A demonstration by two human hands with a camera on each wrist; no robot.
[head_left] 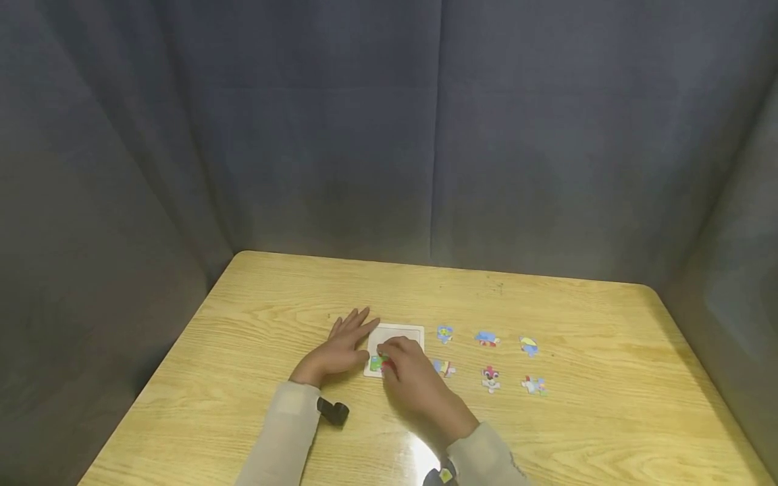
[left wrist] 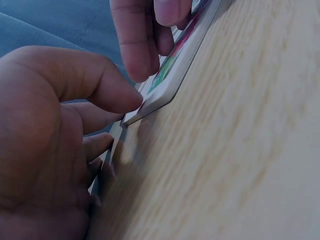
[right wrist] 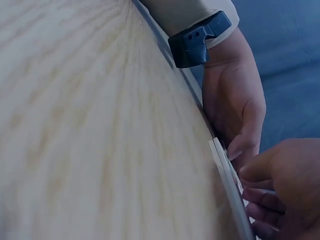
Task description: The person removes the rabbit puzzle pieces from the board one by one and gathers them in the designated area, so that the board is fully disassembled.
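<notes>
A small white puzzle tray [head_left: 413, 329] lies flat on the table, with a green and red puzzle piece [head_left: 376, 363] in its near left corner. My left hand [head_left: 338, 351] rests at the tray's left side, fingers stretched out and spread. Its thumb [left wrist: 120, 97] touches the tray's corner. Over the tray, my right hand [head_left: 413, 374] bends its fingers down and pinches at the green and red piece, covering part of it. In the right wrist view, the bent fingers [right wrist: 265, 200] sit close against the tray's edge [right wrist: 227, 175].
Right of the tray lie several loose puzzle pieces in two rows, among them a yellow and blue piece [head_left: 529, 345], a red animal-face piece [head_left: 490, 379] and a blue piece [head_left: 487, 338]. Dark curtains [head_left: 328, 135] surround the wooden table [head_left: 273, 290].
</notes>
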